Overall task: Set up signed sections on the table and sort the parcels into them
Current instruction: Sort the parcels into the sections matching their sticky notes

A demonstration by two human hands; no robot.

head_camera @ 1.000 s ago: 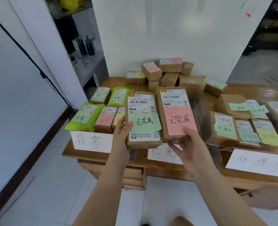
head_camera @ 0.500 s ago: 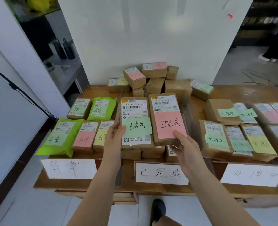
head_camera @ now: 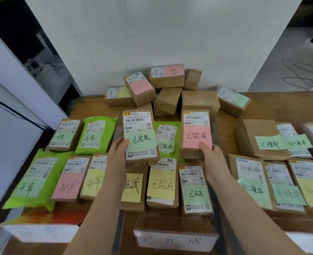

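Two parcels were held above the middle of the table (head_camera: 280, 105). The left hand (head_camera: 118, 153) gripped the box (head_camera: 140, 133) printed "532A-A017-00 550", its green note reading 已完成. The right hand (head_camera: 210, 157) gripped the box (head_camera: 197, 131) with a pink 已完成 note. Left parcels (head_camera: 95, 135) read 异常; right ones (head_camera: 253, 142) 处理中.

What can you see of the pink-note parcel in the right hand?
The pink-note parcel is a brown cardboard box, long side running away from the camera. A white barcode label covers its far half; a pink note handwritten 已完成 covers the near half. The right hand grips its near end, thumb on the note. It sits in the middle section, right of a green mailer.
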